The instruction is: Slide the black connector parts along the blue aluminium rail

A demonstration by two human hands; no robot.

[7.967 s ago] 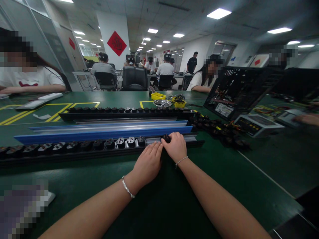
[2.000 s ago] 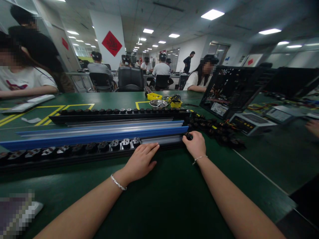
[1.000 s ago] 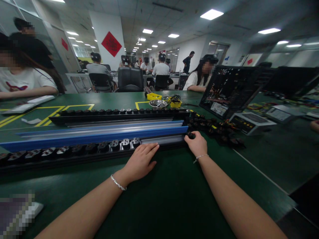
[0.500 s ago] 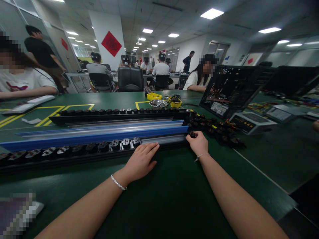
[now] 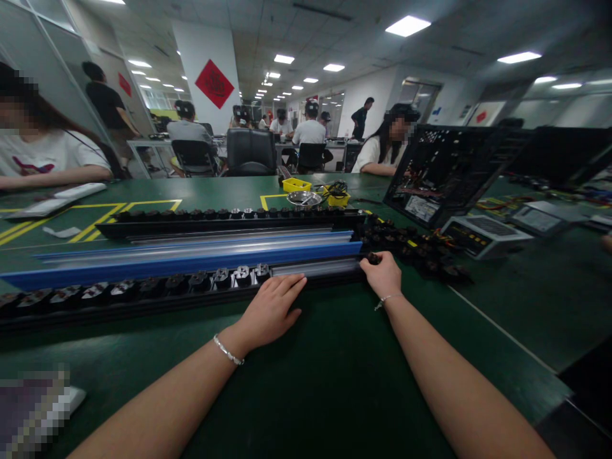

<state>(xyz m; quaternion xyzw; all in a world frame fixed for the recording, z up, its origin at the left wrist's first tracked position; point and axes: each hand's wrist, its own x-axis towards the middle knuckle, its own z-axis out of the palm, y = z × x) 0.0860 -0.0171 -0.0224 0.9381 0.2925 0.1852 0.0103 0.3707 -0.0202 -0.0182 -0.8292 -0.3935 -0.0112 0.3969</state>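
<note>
A long black rail (image 5: 318,280) runs across the green table in front of me. Round black socket modules (image 5: 220,278) with metal faces fill its left part; a bare grey channel shows toward its right end. My left hand (image 5: 268,311) lies with fingers stretched out on the rail's near edge, just right of the last socket. At the right end of the rail, my right hand (image 5: 385,274) pinches a small black socket module (image 5: 373,258). The fingers hide part of that module, so I cannot tell whether it sits in the channel.
Behind the rail lie blue-edged strips (image 5: 306,254) and another socket-filled black rail (image 5: 201,224). A pile of black sockets (image 5: 421,245) spreads at right, near a power supply (image 5: 485,236) and an open computer case (image 5: 444,169). Yellow bins (image 5: 296,185) and a metal bowl (image 5: 305,199) stand beyond.
My right hand, with the socket module, has shifted very slightly to the right. My left hand stays in place on the rail. A person in the back left has walked right.
</note>
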